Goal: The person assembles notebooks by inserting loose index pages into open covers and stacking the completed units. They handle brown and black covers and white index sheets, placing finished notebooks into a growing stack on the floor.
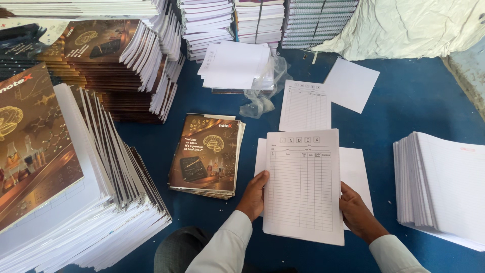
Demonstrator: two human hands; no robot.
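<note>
Gripping ruled sheet stack [303, 187] — left hand [254, 196], right hand [357, 215] | fingers underneath hidden

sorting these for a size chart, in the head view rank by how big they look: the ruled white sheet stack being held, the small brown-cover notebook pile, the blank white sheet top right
1. Ruled white sheet stack, held by both hands.
2. Small brown-cover notebook pile, a little smaller.
3. Blank white sheet, smallest; it lies farther off, so unsure.

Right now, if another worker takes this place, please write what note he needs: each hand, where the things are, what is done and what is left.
Left hand and right hand hold the sides of a sheaf of ruled table sheets, squared up on blank white sheets on the blue surface.
Done: small pile of brown-covered notebooks to the left.
Left: lined paper stack to the right; one loose table sheet beyond.
</note>
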